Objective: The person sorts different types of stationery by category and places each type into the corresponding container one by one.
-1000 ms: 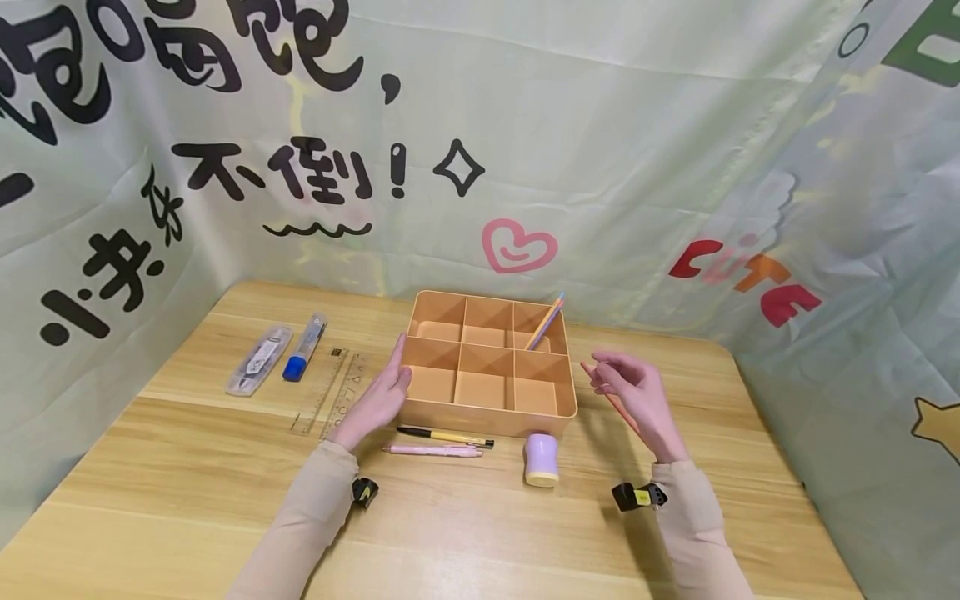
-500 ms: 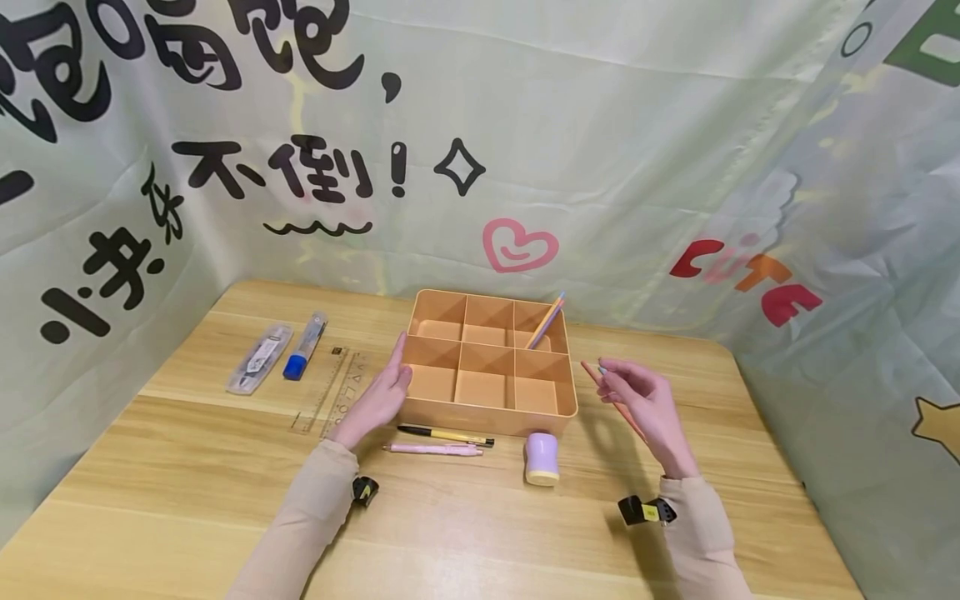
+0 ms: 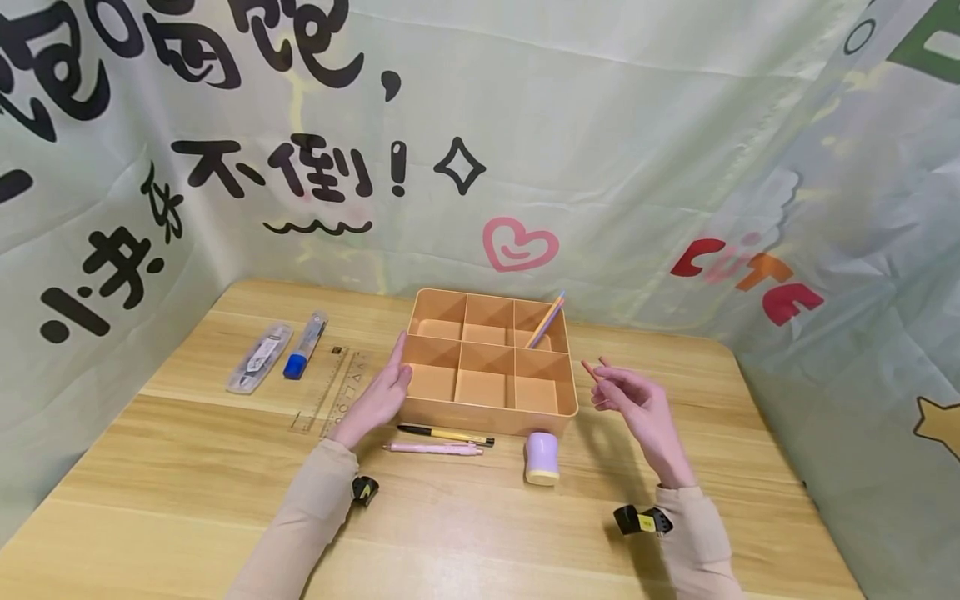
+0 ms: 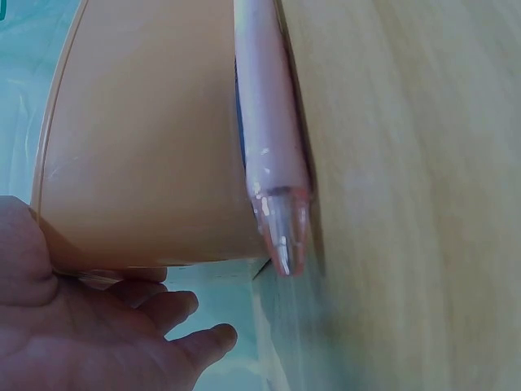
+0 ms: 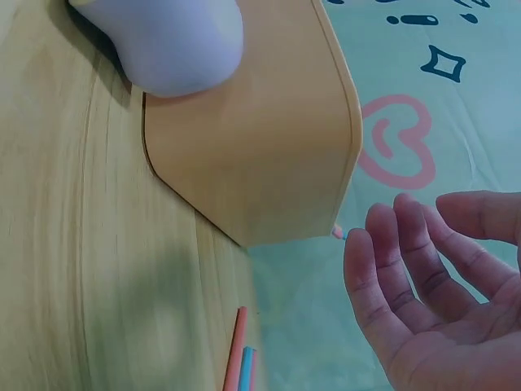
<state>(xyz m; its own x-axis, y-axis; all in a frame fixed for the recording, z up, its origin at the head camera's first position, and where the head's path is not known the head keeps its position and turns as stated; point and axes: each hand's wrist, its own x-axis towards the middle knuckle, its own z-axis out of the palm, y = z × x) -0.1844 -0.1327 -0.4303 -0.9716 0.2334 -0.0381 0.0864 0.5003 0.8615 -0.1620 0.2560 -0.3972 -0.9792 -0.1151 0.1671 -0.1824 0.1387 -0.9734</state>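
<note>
My left hand (image 3: 381, 396) rests with extended fingers against the left side of an orange six-compartment organizer box (image 3: 480, 412). To the right of that box, my right hand (image 3: 637, 408) hovers over the table, its fingers loosely bent and nothing between them in the right wrist view. Below it on the wood lie a red pencil (image 5: 235, 350) and a blue-and-red pencil (image 5: 247, 371), mostly hidden by the hand in the head view. Several pencils (image 3: 546, 321) lean in the box's back right compartment.
In front of the box lie a yellow-black pen (image 3: 446, 436), a pink pen (image 3: 433, 449) and a purple bottle-shaped item (image 3: 542, 458). At left are a clear ruler (image 3: 330, 392), a blue-capped tube (image 3: 306, 346) and a clear plastic case (image 3: 259, 358). Printed cloth (image 3: 600, 167) hangs behind.
My right hand has drawn slightly toward me, and a second pencil's tip now shows beside the first. The left hand and the box have stayed put.
</note>
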